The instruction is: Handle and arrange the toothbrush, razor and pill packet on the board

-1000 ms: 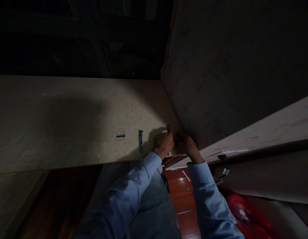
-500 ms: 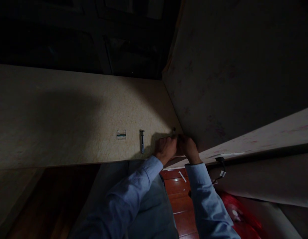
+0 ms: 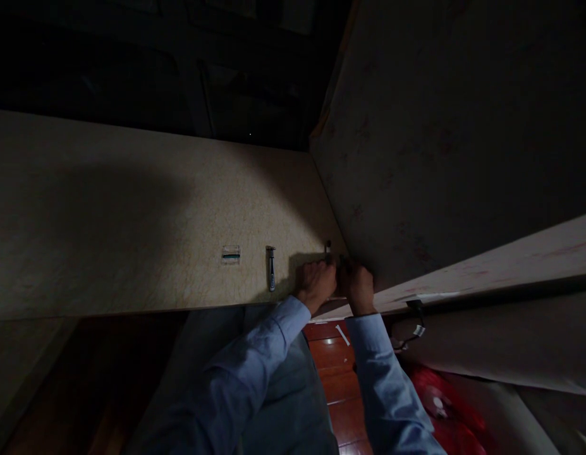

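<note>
My left hand [image 3: 317, 281] is closed low over the right end of the pale ledge [image 3: 179, 208]. A small thing with a dark tip [image 3: 328, 245] sticks up beyond its fingers; its kind does not show. Close beside it, by the wall, my right hand [image 3: 359, 285] is closed too, its fingertips in shadow and whatever they pinch hidden. To the left of my hands a razor [image 3: 272, 268] lies on the ledge with its head pointing away. Farther left rests a small clear plastic case [image 3: 231, 255] with a dark teal strip across it.
A patterned wall [image 3: 416, 164] rises along the right of the ledge. Behind the ledge is a dark window [image 3: 255, 101]. Below are a reddish tiled floor [image 3: 337, 379], a dark cable [image 3: 418, 319] and a red bag [image 3: 439, 392].
My right hand has drawn slightly closer to the left, and its sleeve has shifted left. The dark-tipped thing has changed its tilt at my left hand. Razor and case stay put.
</note>
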`<state>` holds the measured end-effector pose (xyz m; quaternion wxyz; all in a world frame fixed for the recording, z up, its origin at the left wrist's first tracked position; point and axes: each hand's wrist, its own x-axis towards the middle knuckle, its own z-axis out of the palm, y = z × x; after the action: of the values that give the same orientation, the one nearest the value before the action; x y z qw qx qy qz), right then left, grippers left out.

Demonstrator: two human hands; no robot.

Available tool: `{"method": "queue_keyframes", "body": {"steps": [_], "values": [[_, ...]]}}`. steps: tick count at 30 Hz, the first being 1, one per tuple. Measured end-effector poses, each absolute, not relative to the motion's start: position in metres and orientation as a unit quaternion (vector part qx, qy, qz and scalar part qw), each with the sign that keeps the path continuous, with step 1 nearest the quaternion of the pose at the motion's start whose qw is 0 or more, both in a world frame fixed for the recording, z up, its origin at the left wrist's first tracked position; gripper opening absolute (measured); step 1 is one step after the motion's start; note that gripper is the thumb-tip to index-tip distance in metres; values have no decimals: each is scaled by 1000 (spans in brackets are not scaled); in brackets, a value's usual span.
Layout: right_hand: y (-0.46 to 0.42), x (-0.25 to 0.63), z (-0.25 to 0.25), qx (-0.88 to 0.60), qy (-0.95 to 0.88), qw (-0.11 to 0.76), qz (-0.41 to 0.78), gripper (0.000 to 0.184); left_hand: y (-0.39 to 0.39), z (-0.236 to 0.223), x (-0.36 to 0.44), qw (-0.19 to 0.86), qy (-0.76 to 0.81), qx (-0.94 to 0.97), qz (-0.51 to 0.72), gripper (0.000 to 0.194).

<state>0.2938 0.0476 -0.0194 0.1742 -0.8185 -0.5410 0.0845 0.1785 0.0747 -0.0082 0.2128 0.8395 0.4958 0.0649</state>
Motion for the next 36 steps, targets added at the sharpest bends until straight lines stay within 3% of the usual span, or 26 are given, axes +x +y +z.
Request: {"method": "queue_keyframes", "body": {"steps": [6, 14, 22, 26, 36], "values": [[49, 288, -14, -836, -525, 143, 74, 32, 76, -11, 180, 212, 500, 836, 81, 31], [50, 287, -15, -838, -522, 141, 71, 33, 66, -14, 176, 202, 538, 810, 120, 39], [45, 295, -28, -815, -525, 233, 73, 37, 59, -5, 159, 288, 514, 790, 167, 42], [34, 296, -35, -767, -557, 303, 99, 52, 57, -8, 152, 290, 502, 792, 194, 40], [23, 289, -41, -715, -639, 273, 83, 43, 50, -37, 130, 330, 458, 761, 320, 42]]}}
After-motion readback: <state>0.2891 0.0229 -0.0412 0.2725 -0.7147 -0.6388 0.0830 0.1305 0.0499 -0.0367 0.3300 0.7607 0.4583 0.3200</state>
